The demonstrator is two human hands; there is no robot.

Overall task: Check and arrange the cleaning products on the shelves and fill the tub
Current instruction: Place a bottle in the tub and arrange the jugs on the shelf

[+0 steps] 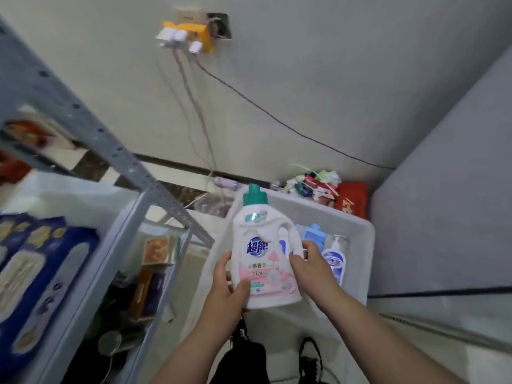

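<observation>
wall (304,65): off-white | socket cluster (188,34): plugs, cables hanging | right: grey panel (443,189) | floor (166,189): pale and dark tiles

The detergent bottle (266,250) stood upright above the tub (369,245), held between the left hand (227,284) at its 8 o'clock and the right hand (310,267) at its 4 o'clock. In the tub, a pump bottle (335,259) lay at the detergent's 3 o'clock, with a capped bottle (314,235) just beside it at 2 o'clock. The shelving unit (110,151) stood at 9 o'clock, with a large pack (36,273) on one shelf and boxes (159,249) on the shelf below. A heap of wrappers (313,182) sat behind the tub at 1 o'clock. A socket block (188,34) hung on the wall at 12 o'clock.
</observation>
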